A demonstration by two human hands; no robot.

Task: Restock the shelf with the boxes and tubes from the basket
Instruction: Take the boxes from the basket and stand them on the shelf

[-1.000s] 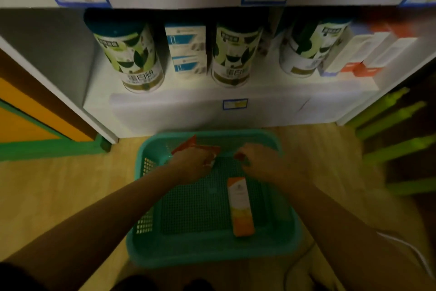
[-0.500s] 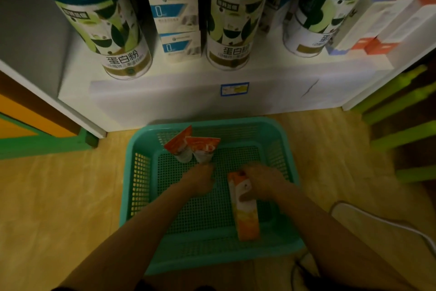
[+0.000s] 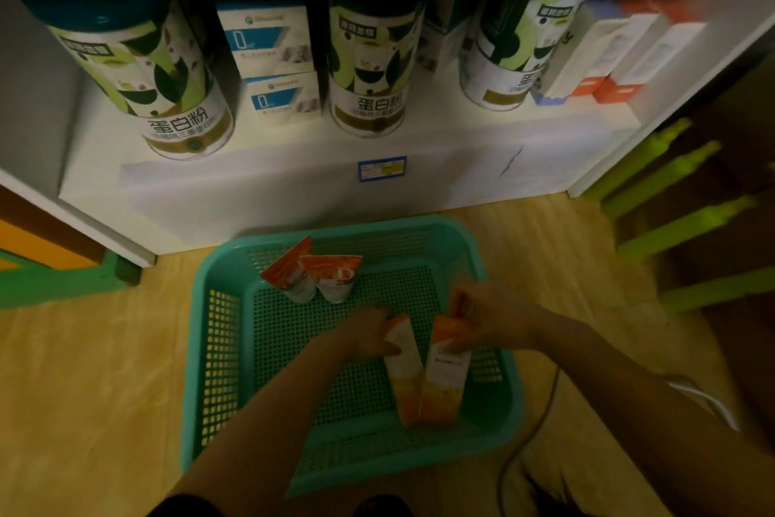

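Teal plastic basket (image 3: 218,349) stands on the wooden floor (image 3: 92,369), just in front of the white shelf (image 3: 293,198). Both hands are inside it. The left hand (image 3: 369,334) is closed around the upper end of an orange and white box (image 3: 404,369), the thumb lying across its front face. The right hand (image 3: 488,317) is closed around the upper end of a second orange box (image 3: 444,376); a bit of orange also shows above its fingers, but I cannot tell if this is one more item. The two boxes stand tilted, side by side, and their lower ends touch near the bottom mesh of the basket, toward its right near part.

At the far left part of the basket, two orange and white tubes (image 3: 312,277) stand with their caps down and lean against the far wall, touching each other.

On the shelf stand three big round cans with a green leaf pattern: the left can (image 3: 155,84), the middle can (image 3: 369,72) and the right can (image 3: 516,51). Between the left and the middle one, two white and blue boxes (image 3: 276,67) are stacked. At the right end of the shelf, white boxes with red ends (image 3: 620,59) lie next to each other. A blue price label (image 3: 382,169) is fixed on the front edge of the shelf
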